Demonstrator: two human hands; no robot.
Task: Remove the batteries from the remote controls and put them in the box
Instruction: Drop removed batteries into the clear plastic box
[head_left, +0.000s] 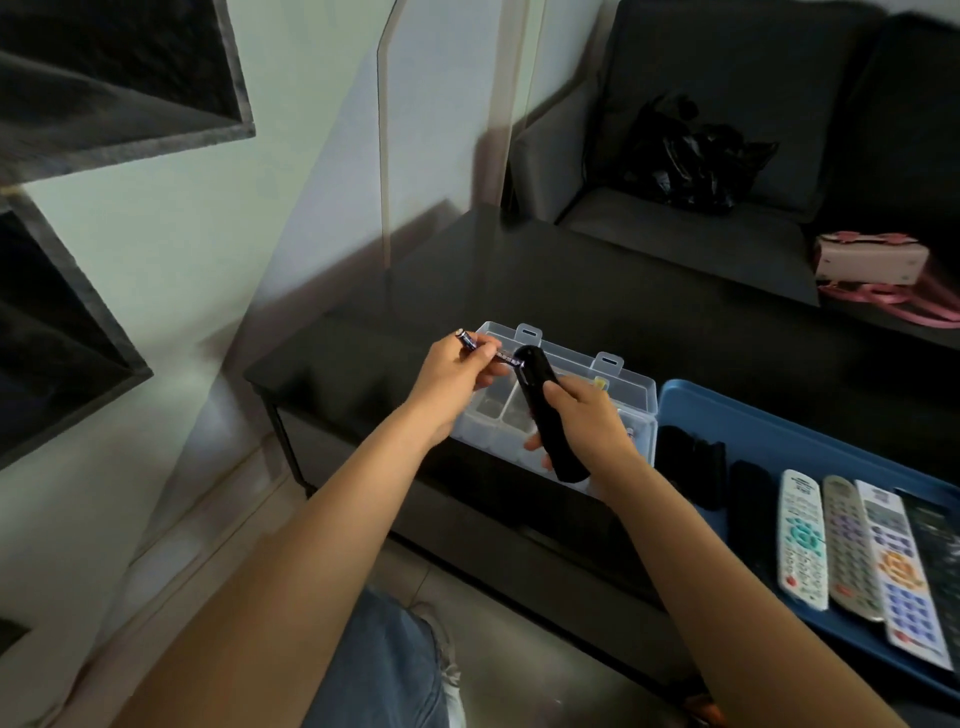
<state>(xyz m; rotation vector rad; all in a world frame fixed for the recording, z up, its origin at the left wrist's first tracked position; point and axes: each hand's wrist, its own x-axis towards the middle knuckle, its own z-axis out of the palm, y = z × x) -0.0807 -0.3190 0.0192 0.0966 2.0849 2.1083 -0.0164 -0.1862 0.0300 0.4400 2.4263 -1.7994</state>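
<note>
My right hand (589, 421) grips a black remote control (545, 410) and holds it tilted above the clear plastic box (631, 387). My left hand (457, 371) pinches two small batteries: one battery (466, 340) sticks out past my fingers to the upper left, the second battery (504, 357) reaches toward the remote's top end. The box stands open on the black table, with divided compartments under my hands; what lies in them is blurred.
A blue tray (769, 415) to the right of the box holds several remotes (852, 545), light and dark ones, side by side. The black table (519, 291) stretches behind. A sofa with a black bag (685, 156) and a pink handbag (870, 260) stands beyond.
</note>
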